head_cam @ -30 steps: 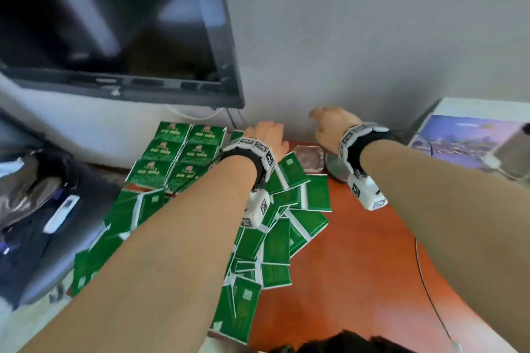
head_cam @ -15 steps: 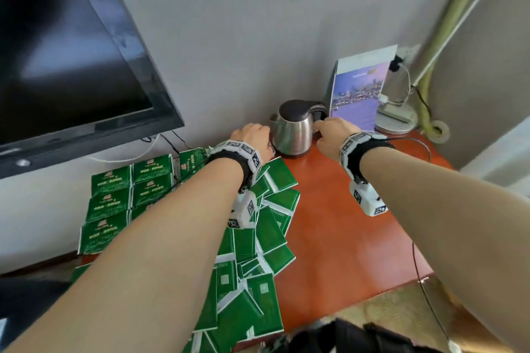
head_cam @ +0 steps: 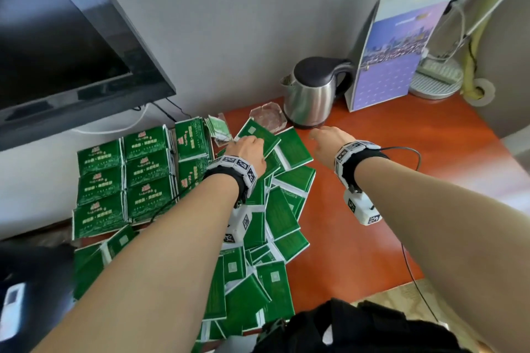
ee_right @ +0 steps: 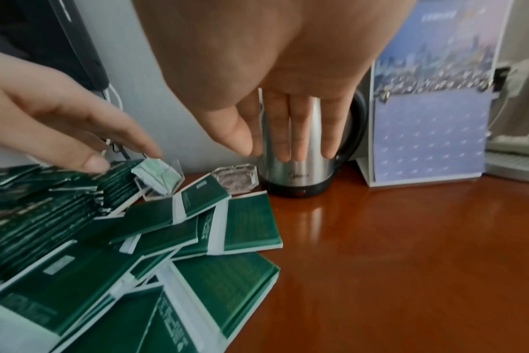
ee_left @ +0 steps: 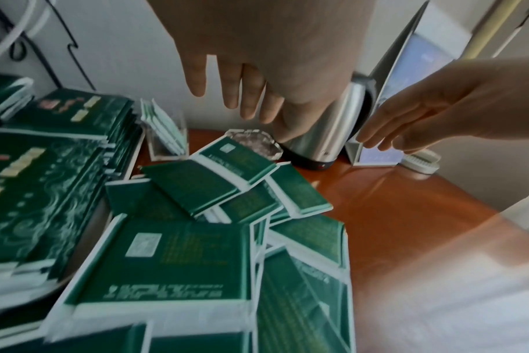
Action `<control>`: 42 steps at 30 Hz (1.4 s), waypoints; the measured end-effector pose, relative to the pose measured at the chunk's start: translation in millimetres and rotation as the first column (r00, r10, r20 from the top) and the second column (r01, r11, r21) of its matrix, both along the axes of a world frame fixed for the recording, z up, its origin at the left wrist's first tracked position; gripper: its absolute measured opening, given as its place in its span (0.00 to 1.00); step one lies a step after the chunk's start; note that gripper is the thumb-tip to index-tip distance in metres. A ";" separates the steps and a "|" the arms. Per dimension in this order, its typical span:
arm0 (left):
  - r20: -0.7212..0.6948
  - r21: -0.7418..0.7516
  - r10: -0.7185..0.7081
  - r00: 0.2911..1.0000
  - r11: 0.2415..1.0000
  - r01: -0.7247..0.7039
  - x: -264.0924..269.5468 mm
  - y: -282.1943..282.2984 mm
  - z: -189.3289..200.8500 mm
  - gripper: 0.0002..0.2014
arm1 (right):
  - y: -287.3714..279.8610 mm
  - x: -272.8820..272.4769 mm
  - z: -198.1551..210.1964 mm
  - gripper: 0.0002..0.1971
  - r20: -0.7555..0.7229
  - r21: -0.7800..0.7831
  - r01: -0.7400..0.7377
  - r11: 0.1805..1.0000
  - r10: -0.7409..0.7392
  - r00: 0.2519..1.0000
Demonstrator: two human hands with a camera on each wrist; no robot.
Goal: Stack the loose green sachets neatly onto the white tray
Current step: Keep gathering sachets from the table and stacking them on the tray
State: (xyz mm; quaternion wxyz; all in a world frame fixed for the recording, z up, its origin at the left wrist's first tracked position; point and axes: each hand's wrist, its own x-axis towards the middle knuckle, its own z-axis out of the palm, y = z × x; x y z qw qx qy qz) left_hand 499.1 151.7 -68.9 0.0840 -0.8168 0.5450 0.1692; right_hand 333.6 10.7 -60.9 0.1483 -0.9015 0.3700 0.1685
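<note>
Near edge: loose green sachets (head_cam: 252, 292) fanned in a slippery overlapping pile on the orange-brown table (head_cam: 372, 209), several hanging past the near edge, so any sweep or nudge there likely drops them to the floor. Left of the pile, the neat stacked rows of sachets (head_cam: 126, 180) sit where the white tray should be; the tray itself is hidden under them, only a pale rim hinted in the left wrist view, cannot confirm. Further in, the left hand (head_cam: 248, 152) hangs over the far end of the pile, fingers straight and loosely spread, holding nothing; contact with the top sachet (head_cam: 258, 137) cannot be told. Right hand (head_cam: 327, 143) is over bare table just right of the pile, fingers together and extended, empty. Risks: glossy packets slide when pinched, so grabbing one may drag its neighbours; a careless placement could topple the tall stacks. Far side: the clear acrylic holder with pale sachets (head_cam: 219, 130), the glass ashtray (head_cam: 268, 120) and the steel kettle (head_cam: 312, 92) sit just beyond the fingertips; overreaching could knock them. Calendar card (head_cam: 398, 57) stands far right.
</note>
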 end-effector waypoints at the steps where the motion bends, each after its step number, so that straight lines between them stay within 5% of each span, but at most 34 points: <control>1: -0.010 0.025 0.009 1.000 1.000 -0.009 3.3 1.9 -10.4 0.25 | -0.8 4.3 -10.7 0.19 -0.028 0.014 -0.012 1.000 0.012 1.000; 6: -0.008 0.068 0.046 0.999 0.997 -0.046 17.3 -1.3 -41.7 0.26 | -7.8 30.5 -53.0 0.19 -0.054 0.074 -0.007 0.997 0.011 0.998; 10: 0.017 0.041 -0.092 0.996 0.995 0.092 27.6 -23.4 -51.9 0.27 | -13.4 49.7 -75.9 0.18 -0.050 0.119 0.042 0.992 -0.036 0.998; 15: 0.023 0.118 -0.318 0.948 0.942 0.314 43.6 -66.4 -48.8 0.37 | -23.5 66.8 -95.9 0.24 0.023 0.183 0.319 0.930 -0.328 0.944; 18: 0.001 0.150 -0.360 0.933 0.923 0.355 50.0 -87.7 -49.0 0.27 | -23.0 74.4 -103.3 0.36 -0.031 0.213 0.452 0.866 -0.457 0.889; 20: -0.097 0.151 -0.285 0.954 0.943 0.297 54.6 -97.7 -54.3 0.48 | -22.2 78.1 -107.7 0.40 -0.054 0.212 0.479 0.852 -0.479 0.876; 22: -0.125 0.141 -0.269 0.955 0.948 0.285 56.0 -101.5 -59.0 0.57 | -24.9 80.4 -110.5 0.43 -0.059 0.224 0.498 0.838 -0.499 0.865; 24: -0.104 0.143 -0.298 0.949 0.940 0.311 58.1 -103.6 -61.5 0.53 | -30.6 82.4 -111.5 0.44 -0.076 0.245 0.518 0.820 -0.516 0.853; 28: 0.081 0.159 -0.448 0.890 0.888 0.432 60.2 -107.3 -56.1 0.21 | -38.3 82.4 -106.3 0.32 -0.118 0.306 0.505 0.807 -0.495 0.861; 35: 0.144 0.246 -0.545 0.826 0.828 0.503 61.2 -96.0 -38.7 0.18 | -32.7 63.1 -92.7 0.18 -0.147 0.336 0.469 0.817 -0.446 0.883; 42: 0.072 0.290 -0.323 0.944 0.912 0.290 31.8 -63.2 -22.0 0.12 | -29.0 6.1 -67.8 0.11 -0.225 0.213 0.445 0.870 -0.399 0.889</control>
